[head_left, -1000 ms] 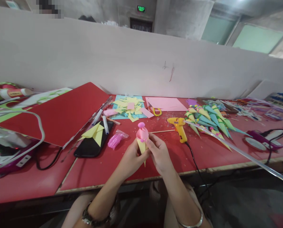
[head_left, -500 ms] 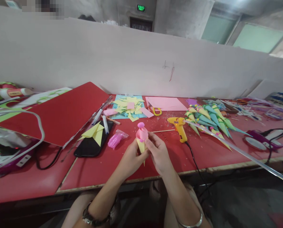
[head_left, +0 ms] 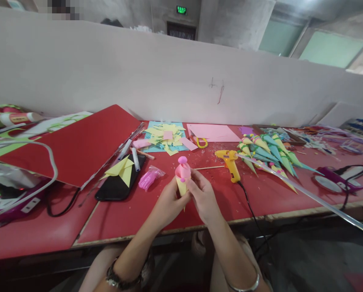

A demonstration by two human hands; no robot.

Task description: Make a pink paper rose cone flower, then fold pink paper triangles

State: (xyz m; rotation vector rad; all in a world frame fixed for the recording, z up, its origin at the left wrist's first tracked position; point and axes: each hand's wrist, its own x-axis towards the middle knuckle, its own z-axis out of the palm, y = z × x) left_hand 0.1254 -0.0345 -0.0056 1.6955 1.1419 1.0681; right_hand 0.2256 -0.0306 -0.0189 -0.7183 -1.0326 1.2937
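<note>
A small yellow paper cone (head_left: 182, 187) with a pink top and a round pink ball stands upright between my hands, its tip pointing down. My left hand (head_left: 171, 200) wraps its fingers round the cone from the left. From the right, my right hand (head_left: 203, 194) pinches the cone near its pink rim. Parts of the cone's lower half are hidden by my thumbs. Just to the right, a yellow hot glue gun (head_left: 232, 164) with a long clear glue stick lies on the red table (head_left: 181, 223). Left of my hands is a bag of pink pieces (head_left: 149, 178).
A black phone (head_left: 114, 190) with folded yellow paper on it lies at left, beside a large red sheet (head_left: 74, 146). Paper scraps (head_left: 163, 138) and yellow-handled scissors (head_left: 202, 142) lie at the back. Several finished-looking cones (head_left: 269, 150) are piled at right.
The cone has shifted very slightly to the right in my hands. Both hands keep nearly the same place and grip.
</note>
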